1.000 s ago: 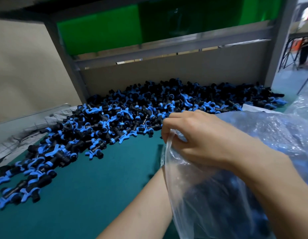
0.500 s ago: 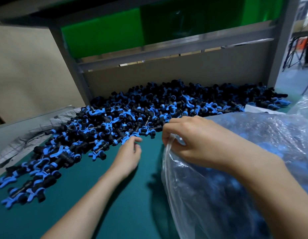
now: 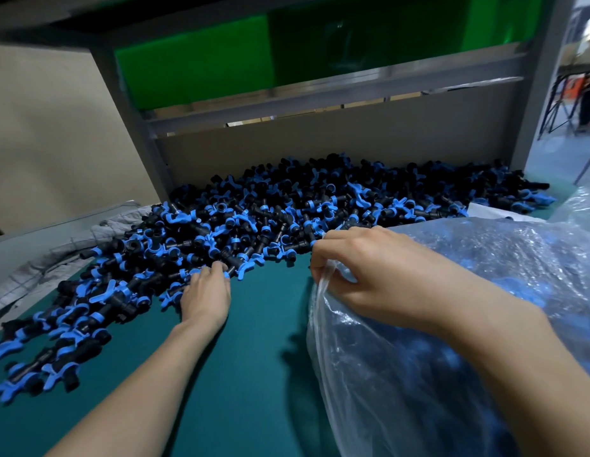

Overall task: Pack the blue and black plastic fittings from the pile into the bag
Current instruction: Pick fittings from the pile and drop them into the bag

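1. Pile of blue and black plastic fittings [image 3: 320, 206]: a long band on the teal table mat [image 3: 254, 374]. Long axis from left of and nearer than the left hand to far right, beyond the right hand. Single fittings pointing every way, with no common direction.
2. Left hand [image 3: 206, 296]: palm down, fingers nearly straight, fingertips touching fittings at the pile's near edge. Nothing plainly gripped.
3. Right hand [image 3: 386, 275]: fingers curled, pinching the raised rim of the clear plastic bag [image 3: 419, 374].
4. Bag body: below and right of the right hand, with blue and dark fittings blurred inside.
5. Grey checked cloth [image 3: 33, 275]: well left of the left hand, touching the pile's left edge.
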`<state>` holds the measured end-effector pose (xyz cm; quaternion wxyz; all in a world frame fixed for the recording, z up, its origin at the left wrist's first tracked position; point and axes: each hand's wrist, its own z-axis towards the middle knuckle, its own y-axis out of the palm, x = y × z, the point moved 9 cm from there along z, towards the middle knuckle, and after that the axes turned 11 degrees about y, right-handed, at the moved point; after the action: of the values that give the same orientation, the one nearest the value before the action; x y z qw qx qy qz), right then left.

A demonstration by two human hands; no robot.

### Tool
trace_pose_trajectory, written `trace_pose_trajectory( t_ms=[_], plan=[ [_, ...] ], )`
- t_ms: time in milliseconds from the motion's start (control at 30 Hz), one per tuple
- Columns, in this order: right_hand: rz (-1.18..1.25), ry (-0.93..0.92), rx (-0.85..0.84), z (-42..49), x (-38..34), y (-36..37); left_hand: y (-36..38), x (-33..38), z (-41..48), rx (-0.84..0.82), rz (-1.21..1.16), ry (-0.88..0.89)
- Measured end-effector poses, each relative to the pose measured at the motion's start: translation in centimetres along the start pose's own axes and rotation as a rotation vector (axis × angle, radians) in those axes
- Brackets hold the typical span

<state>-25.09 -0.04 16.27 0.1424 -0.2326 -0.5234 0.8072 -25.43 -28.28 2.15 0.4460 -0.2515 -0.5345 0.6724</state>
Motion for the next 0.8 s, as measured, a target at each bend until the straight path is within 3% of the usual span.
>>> trace_pose_trajectory(
  t_ms=[67,300,433,533,800],
  plan=[
    [0.003,0.000,0.002,0.0,0.0,0.0,-0.3,0.2,-0.7,0.101,-0.197,0.002],
    [-0.009,0.005,0.004,-0.1,0.1,-0.2,0.0,0.9,-5.7,0.429,-1.229,-0.198],
    [-0.019,0.013,-0.017,0.0,0.0,0.0,2.6,4.3,-6.7,0.341,-1.953,-0.452],
    [-0.036,0.017,-0.037,0.1,0.0,0.6,3.4,5.5,-7.3,0.241,-2.094,-0.542],
    [-0.070,0.018,-0.032,0.3,0.3,1.3,3.5,5.2,-7.3,0.239,-2.124,-0.613]
  ],
)
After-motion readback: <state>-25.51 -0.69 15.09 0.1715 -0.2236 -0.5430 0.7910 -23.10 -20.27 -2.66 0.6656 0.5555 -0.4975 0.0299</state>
